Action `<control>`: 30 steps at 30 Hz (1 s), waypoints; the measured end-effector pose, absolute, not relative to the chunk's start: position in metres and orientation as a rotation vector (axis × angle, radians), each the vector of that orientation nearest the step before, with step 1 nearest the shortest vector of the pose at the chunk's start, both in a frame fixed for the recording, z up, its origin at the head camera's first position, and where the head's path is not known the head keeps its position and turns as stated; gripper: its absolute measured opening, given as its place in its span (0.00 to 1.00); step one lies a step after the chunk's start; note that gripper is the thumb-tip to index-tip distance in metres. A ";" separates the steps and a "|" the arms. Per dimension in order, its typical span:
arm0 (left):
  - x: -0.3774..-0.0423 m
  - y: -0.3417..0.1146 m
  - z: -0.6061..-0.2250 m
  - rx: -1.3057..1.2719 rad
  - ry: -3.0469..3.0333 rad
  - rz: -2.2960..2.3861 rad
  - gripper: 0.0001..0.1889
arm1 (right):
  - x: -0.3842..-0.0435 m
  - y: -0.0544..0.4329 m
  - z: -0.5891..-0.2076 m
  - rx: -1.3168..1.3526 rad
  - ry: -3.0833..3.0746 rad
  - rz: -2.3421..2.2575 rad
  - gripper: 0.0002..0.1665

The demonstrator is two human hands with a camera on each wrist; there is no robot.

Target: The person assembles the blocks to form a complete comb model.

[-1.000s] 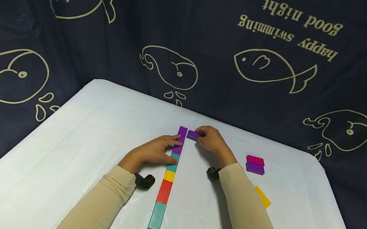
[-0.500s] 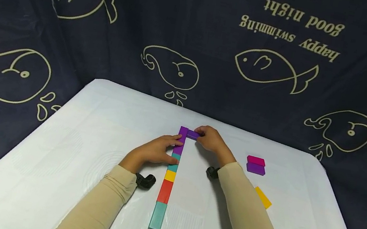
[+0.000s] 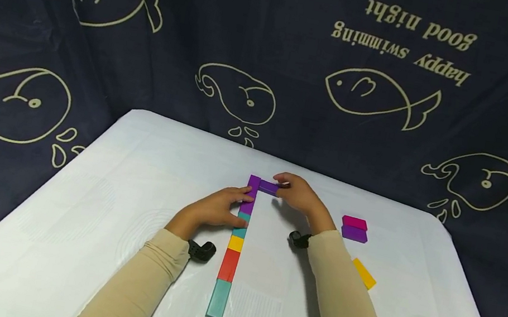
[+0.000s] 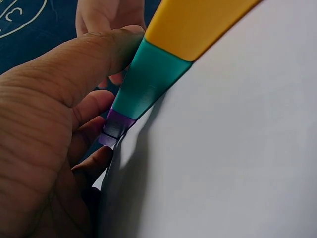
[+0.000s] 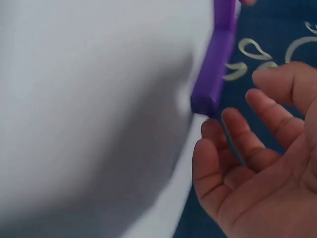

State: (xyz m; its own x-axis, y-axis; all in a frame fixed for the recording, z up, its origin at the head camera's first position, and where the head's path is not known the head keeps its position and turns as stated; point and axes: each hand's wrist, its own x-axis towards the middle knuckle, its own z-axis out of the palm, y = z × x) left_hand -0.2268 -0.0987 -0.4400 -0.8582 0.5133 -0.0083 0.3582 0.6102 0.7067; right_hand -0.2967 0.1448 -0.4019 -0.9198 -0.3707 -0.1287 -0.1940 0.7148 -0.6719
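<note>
Where the far end of our row of blocks (image 3: 228,264) meets the crosswise purple block (image 3: 269,187), the two seem to touch at a corner on the white table (image 3: 66,239). To keep that corner square, we would do best to nudge the block lightly from its free end while steadying the row. Our right hand (image 3: 298,193) has its fingers loosely spread at that end, gripping nothing; whether a fingertip brushes the block, we cannot tell. Our left hand (image 3: 215,207) lies relaxed along the row, thumb and fingers apart, resting on it without a grasp, and hides some of its joints. Farther right, our right sleeve (image 3: 352,306) covers part of a yellow piece (image 3: 363,273), so we cannot make out its full shape.
</note>
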 end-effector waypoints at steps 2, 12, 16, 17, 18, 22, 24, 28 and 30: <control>-0.227 -0.098 -0.440 0.725 2.628 1.081 0.37 | -0.290 0.154 -0.394 -0.467 2.662 -1.049 0.26; -0.226 -0.097 -0.440 0.735 2.635 1.079 0.37 | -0.259 0.230 -0.386 -0.455 2.752 -1.055 0.28; -0.225 -0.097 -0.441 0.721 2.637 1.070 0.36 | -0.244 0.261 -0.387 -0.426 2.769 -1.043 0.29; -0.225 -0.097 -0.440 0.719 2.635 1.071 0.37 | -0.241 0.269 -0.387 -0.413 2.775 -1.048 0.28; -0.225 -0.097 -0.440 0.718 2.635 1.070 0.37 | -0.237 0.275 -0.387 -0.395 2.782 -1.052 0.28; -0.225 -0.098 -0.440 0.716 2.635 1.076 0.37 | -0.227 0.298 -0.388 -0.317 2.812 -1.048 0.27; -0.226 -0.098 -0.440 0.720 2.640 1.070 0.37 | -0.223 0.306 -0.388 -0.279 2.824 -1.024 0.27; -0.226 -0.099 -0.441 0.729 2.638 1.073 0.37 | -0.218 0.318 -0.389 -0.248 2.843 -0.967 0.26; -0.226 -0.098 -0.442 0.735 2.636 1.082 0.37 | -0.216 0.323 -0.391 -0.252 2.849 -0.948 0.25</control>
